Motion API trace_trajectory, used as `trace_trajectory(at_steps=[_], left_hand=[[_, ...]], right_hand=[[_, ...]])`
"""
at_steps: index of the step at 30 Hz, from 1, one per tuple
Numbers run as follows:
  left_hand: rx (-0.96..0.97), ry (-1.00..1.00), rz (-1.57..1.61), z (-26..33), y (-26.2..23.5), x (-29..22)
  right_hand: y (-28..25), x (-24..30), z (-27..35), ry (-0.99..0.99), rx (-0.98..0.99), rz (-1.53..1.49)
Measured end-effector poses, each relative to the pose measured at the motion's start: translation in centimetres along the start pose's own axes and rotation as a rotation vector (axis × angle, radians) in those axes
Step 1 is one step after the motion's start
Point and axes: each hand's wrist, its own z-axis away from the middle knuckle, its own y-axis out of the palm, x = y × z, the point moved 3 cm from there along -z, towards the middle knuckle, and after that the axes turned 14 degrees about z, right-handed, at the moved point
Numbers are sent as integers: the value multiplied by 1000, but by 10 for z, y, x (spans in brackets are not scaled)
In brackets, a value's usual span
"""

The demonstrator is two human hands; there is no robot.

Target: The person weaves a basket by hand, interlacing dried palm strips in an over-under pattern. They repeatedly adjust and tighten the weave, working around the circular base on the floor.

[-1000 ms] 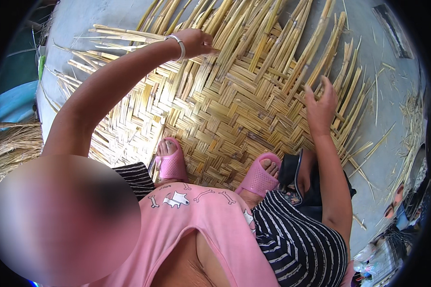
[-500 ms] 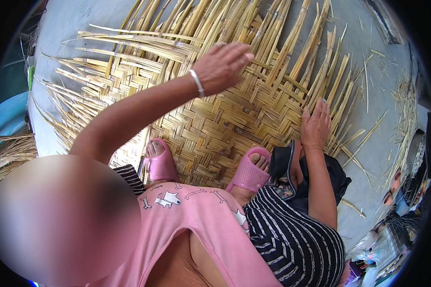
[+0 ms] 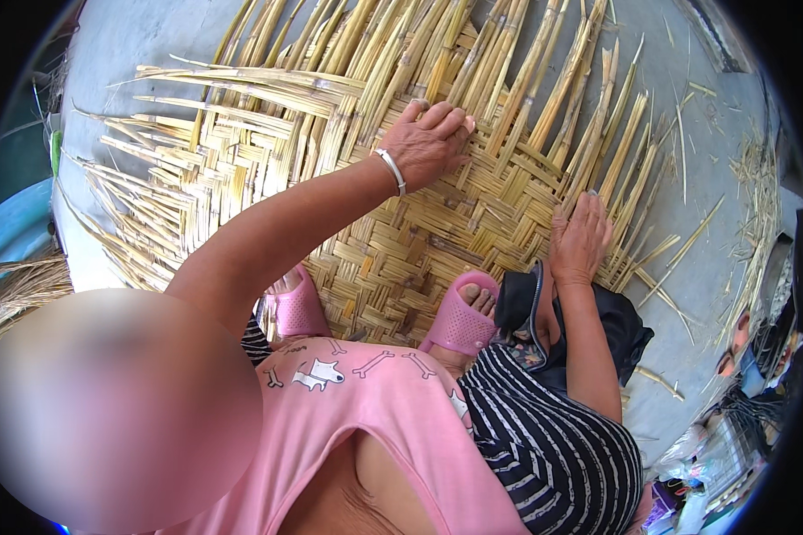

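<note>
A half-woven mat [image 3: 401,241] of yellow split cane lies on the floor, its loose cane strips [image 3: 330,85] fanning out at the far and left sides. My left hand [image 3: 426,147], with a silver bangle on the wrist, is down on the weave where it meets the far loose strips. Its fingers are bent over the strips, tips partly hidden. At the mat's right edge my right hand [image 3: 583,241] rests palm down, fingers stretched out across the woven border and the base of the loose strips.
My feet in pink slippers [image 3: 459,316] stand on the mat's near part. A black bag or cloth [image 3: 625,334] lies beside my right forearm. Straw scraps [image 3: 749,192] litter the grey floor at right. At far left are a blue basin [image 3: 18,218] and a straw bundle [image 3: 27,290].
My left hand has come down and slightly right onto the cane strips, its fingers now bent instead of stretched out. My right hand has shifted a little left and stays flat.
</note>
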Motion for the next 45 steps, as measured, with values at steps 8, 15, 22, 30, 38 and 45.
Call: trace_trajectory(at_steps=[8, 15, 22, 30, 38, 45], left_hand=[[31, 14, -22, 4, 2, -7], [-5, -3, -41, 10, -2, -10], [-44, -189, 67, 32, -2, -28], [-8, -226, 187, 88, 9, -58], [2, -277, 257, 65, 8, -56], [-74, -152, 239, 69, 24, -63]], right_hand=[[3, 5, 24, 7, -37, 31], [-1, 5, 23, 33, -114, -2], [-50, 24, -12, -134, -255, -239], [-62, 79, -72, -267, -270, -435], [-38, 96, -83, -150, -111, -450], [-40, 99, -88, -98, -62, -462]])
